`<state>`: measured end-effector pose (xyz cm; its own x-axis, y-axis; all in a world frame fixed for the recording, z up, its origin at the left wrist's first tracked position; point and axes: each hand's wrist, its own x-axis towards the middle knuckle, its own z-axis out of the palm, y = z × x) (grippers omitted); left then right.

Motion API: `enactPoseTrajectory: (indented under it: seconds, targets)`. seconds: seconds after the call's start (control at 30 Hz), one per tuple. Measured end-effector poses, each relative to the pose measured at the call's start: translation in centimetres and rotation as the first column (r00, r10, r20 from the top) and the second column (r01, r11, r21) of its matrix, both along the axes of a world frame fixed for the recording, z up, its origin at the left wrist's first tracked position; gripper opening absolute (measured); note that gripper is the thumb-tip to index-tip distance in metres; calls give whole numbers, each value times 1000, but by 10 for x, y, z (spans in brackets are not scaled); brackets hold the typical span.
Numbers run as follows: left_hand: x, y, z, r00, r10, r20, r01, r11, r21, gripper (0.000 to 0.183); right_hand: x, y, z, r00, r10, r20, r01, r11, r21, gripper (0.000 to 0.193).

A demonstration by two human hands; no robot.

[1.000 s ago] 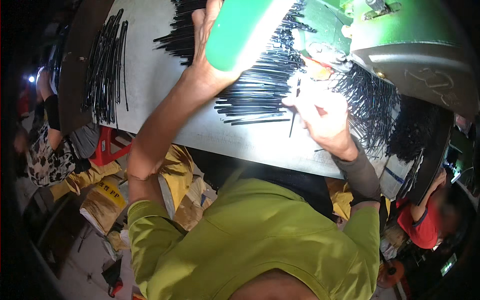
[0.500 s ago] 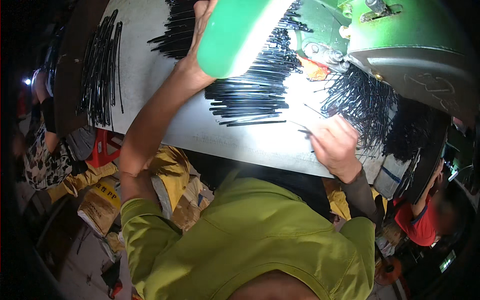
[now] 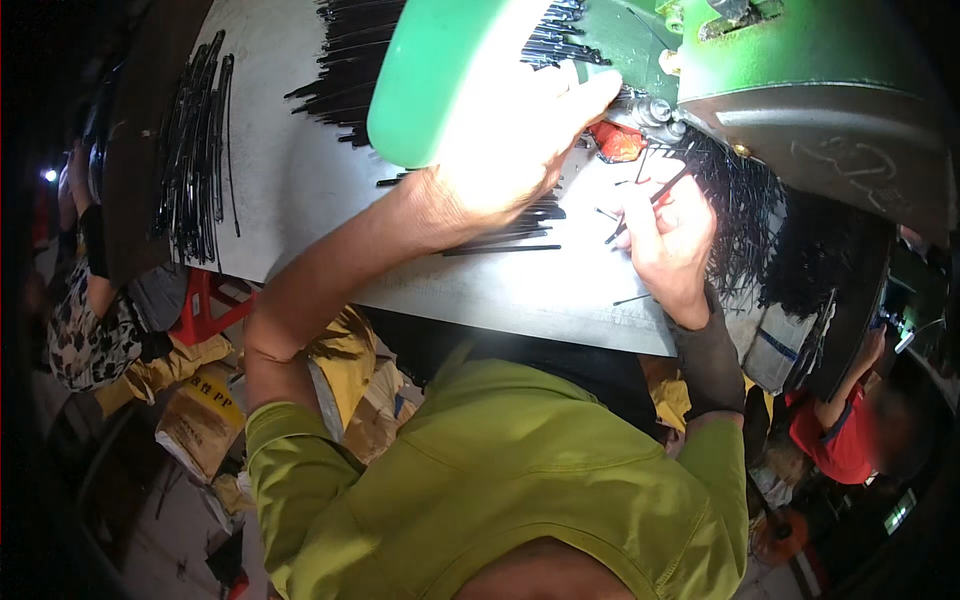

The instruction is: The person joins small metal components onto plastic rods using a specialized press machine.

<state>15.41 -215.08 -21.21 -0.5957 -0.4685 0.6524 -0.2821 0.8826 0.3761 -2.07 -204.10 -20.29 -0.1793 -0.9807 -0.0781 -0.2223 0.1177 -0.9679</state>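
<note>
Under the bright light my right hand (image 3: 672, 240) is closed on a thin black strip (image 3: 668, 186), which slants across its fingers. My left hand (image 3: 520, 165) reaches over a row of similar black strips (image 3: 345, 70), its fingers stretched out toward the machine's metal fitting (image 3: 655, 112); glare washes out part of this hand, and nothing shows in its grip. Beside my right hand lies a tangled pile of thin black pieces (image 3: 745, 205). A small red-orange piece (image 3: 618, 143) sits between the hands and the fitting.
A green machine (image 3: 780, 65) overhangs the pale table (image 3: 400, 285) at the far right. A rounded green cover (image 3: 425, 85) blocks part of the row. Another bundle of black strips (image 3: 200, 150) lies at the left. A red stool (image 3: 205, 308) and people stand beyond the table.
My left hand has come out from behind the green cover, moving right and nearer. My right hand has shifted slightly up, and a thicker black strip now shows across its fingers.
</note>
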Motion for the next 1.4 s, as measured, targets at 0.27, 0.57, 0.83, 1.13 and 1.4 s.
enactPoseTrajectory:
  seconds: [0.27,0.57,0.83,1.13,1.4]
  targets:
    - [-13,6,-15,982,59,-182,-9,964,266,42,0,-12,-2,992,-7,128,16,997,-72,15]
    - [-17,11,-17,983,91,-160,-39,953,300,40,0,-18,0,986,-41,163,45,999,-25,12]
    - [-17,11,-8,996,43,-81,-38,997,67,42,-6,-17,4,981,-31,192,29,999,15,14]
    - [-24,6,-17,994,43,-103,-45,999,-23,48,-8,-18,1,985,-37,167,34,999,21,13]
    - [-20,11,-9,996,8,-84,-1,996,87,48,-6,-18,-5,989,-28,143,36,998,-53,12]
